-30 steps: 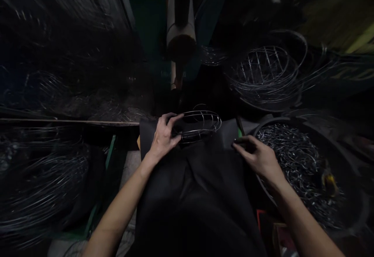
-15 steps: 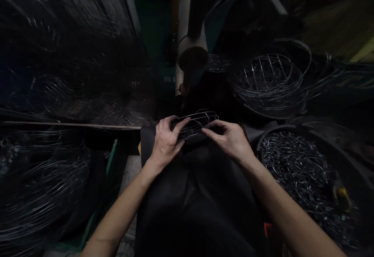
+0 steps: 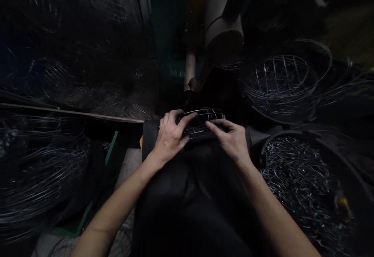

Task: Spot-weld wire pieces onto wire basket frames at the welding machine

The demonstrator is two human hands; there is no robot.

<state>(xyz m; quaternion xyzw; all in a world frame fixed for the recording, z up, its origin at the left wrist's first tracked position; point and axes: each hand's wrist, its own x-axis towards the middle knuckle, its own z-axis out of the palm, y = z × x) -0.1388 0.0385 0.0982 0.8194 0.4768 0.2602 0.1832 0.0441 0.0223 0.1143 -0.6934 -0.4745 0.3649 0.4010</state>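
A small round wire frame (image 3: 210,114) with crossed wires is held between my two hands, just beyond the dark apron (image 3: 193,198) over my lap. On its left side, my left hand (image 3: 172,134) grips the wires between thumb and fingers. My right hand (image 3: 230,136) is closed at the frame's right edge, thumb against bent fingers. Whether a small wire piece is also pinched in it is too dark to make out. Part of the frame is hidden behind my fingers.
At right, a black tub (image 3: 264,148) holds many short bent metal pieces. Wire grids and rings (image 3: 280,78) lie behind it. Bundled wire (image 3: 49,179) fills a green-edged container (image 3: 111,152) at left. A machine with a pale cylinder (image 3: 223,27) stands ahead.
The view has shifted, so the machine appears further right. The wire frame now shows more of its crossed wires. Both hands have stayed on it.
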